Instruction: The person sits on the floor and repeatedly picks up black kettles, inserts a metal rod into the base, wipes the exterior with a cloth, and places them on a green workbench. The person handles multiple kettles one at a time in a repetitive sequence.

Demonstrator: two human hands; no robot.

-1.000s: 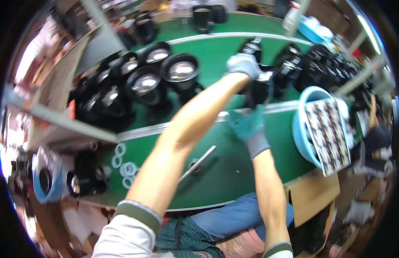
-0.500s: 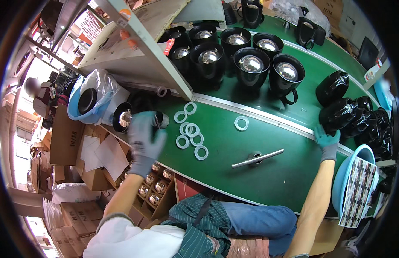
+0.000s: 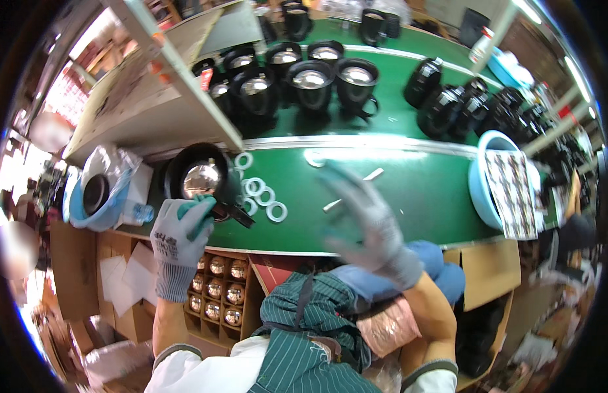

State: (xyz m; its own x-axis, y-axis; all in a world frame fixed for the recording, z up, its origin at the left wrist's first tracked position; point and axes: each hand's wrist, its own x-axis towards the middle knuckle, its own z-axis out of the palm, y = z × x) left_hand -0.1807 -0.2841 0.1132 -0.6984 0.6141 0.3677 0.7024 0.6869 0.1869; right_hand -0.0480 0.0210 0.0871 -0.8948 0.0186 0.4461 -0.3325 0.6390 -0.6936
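Observation:
My left hand (image 3: 181, 230), in a grey and teal work glove, grips a black mug (image 3: 232, 186) at the table's left front edge. Its fingers are pinched by the mug's near side, close to the handle. The mug is tilted toward me, and a shiny metal dome (image 3: 202, 179) shows inside it. Blurred by motion, my gloved right hand (image 3: 369, 226) is raised over the front edge with fingers spread and nothing in them. Several translucent white rings (image 3: 276, 211) lie right of the mug. A lone ring (image 3: 314, 158) and a metal rod (image 3: 374, 174), partly hidden, are beyond my right hand.
Several black mugs (image 3: 312, 92) with shiny domes stand behind a metal rail. Black wrapped items (image 3: 441, 108) cluster at right, near a blue basin (image 3: 479, 187). A second blue basin (image 3: 73, 213) is at far left. Below the table, a divided carton (image 3: 214, 288) holds shiny domes.
My left hand has taken hold of the black mug and brought it nearer me. My right hand has left the wrapped items and swung left toward the table's front middle. The view has shifted.

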